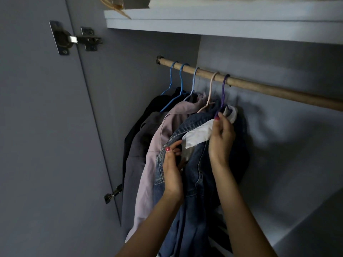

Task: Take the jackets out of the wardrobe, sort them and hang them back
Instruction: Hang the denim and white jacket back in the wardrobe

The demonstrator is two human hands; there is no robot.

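1. Hangers on the wooden rail (259, 87): 5 hooks counted, namely 2 blue hangers (171, 78), 1 light-blue hanger (194, 80), 1 beige hanger (211, 88), 1 purple hanger (223, 89).
2. Jackets under them, packed tight at the rail's left end: a black jacket (148, 112) farthest left, a grey jacket (137, 149) next, then a pale pink jacket (157, 145), then a denim jacket (194, 179). A white garment (198, 135) shows at the denim's collar, w/ a dark piece behind it; can't tell how many more that makes.
3. Hands: 2, both up in the wardrobe. Left hand (172, 171), grip closed on the denim jacket's edge near the collar, thumb on top. Right hand (221, 138) reaches up at the base of the purple hanger, fingers curled round it & the white fabric.
4. Around: 2 metal hinges, an upper hinge (76, 38) & a lower hinge (113, 193), on the open door (37, 127) at left. A white shelf (204, 21) sits above the rail w/ folded white stuff on it.
5. In the way: jackets overlap each other, so the pink one covers part of the grey, & the denim covers part of the pink. Rail right of the purple hanger is bare.
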